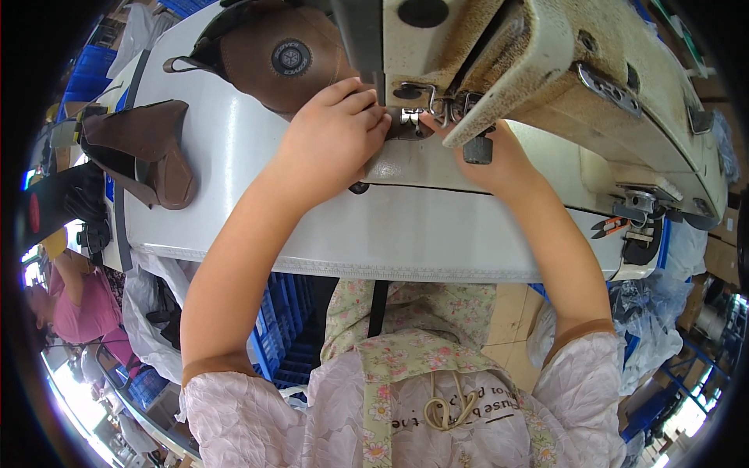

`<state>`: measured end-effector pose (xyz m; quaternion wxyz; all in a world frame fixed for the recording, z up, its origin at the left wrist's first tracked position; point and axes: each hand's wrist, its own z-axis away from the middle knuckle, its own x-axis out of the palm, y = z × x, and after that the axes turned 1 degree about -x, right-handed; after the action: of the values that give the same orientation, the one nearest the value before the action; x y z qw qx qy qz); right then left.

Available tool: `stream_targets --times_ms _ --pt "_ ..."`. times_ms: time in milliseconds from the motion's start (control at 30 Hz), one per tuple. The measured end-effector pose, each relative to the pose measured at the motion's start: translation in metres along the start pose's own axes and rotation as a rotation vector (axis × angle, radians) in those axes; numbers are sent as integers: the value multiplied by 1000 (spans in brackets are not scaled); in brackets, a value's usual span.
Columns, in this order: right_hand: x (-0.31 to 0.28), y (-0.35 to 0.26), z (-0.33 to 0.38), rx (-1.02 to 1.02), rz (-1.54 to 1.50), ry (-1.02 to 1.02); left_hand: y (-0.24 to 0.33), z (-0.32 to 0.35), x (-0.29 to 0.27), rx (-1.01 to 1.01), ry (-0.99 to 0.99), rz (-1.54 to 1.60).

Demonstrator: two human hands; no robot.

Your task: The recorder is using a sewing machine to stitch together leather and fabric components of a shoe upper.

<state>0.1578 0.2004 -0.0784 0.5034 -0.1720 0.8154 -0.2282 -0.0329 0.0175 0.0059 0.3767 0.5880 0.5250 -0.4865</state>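
Note:
A brown leather boot upper (257,58) with a round dark badge lies under the head of a sewing machine (507,70). My left hand (335,136) is closed on the edge of this upper, its fingers bent and close together just left of the presser foot (411,117). On the other side of the needle area is my right hand (499,160). One fingertip of it reaches toward the foot; the machine's lever and guard hide its other fingers. A small dark strip of leather shows beneath the foot, between both hands.
A second brown boot upper (140,152) lies at the left of the white table (234,210). Orange-handled thread snips (610,226) rest near the right end. Blue crates (285,324) stand below the table. Another person (78,304) in pink sits at the far left.

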Motion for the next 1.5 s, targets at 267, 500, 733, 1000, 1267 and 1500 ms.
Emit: stream_targets --times_ms 267,500,733,1000,1267,1500 --pt "-2 -12 -2 182 42 -121 -7 -3 -1 34 8 -5" --pt "-29 -38 -15 270 164 -292 -5 -5 -7 -55 -133 80" --pt "-24 -26 -3 76 203 -127 -4 -8 -7 -36 -137 72" --pt "-16 -26 -6 5 388 -117 -6 -6 -5 -60 -189 81" --pt "-16 -30 -11 -72 246 1 -6 -6 -4 -100 -254 105" --pt "-11 -25 -13 -173 292 133 -6 -7 -5 -132 -314 109"
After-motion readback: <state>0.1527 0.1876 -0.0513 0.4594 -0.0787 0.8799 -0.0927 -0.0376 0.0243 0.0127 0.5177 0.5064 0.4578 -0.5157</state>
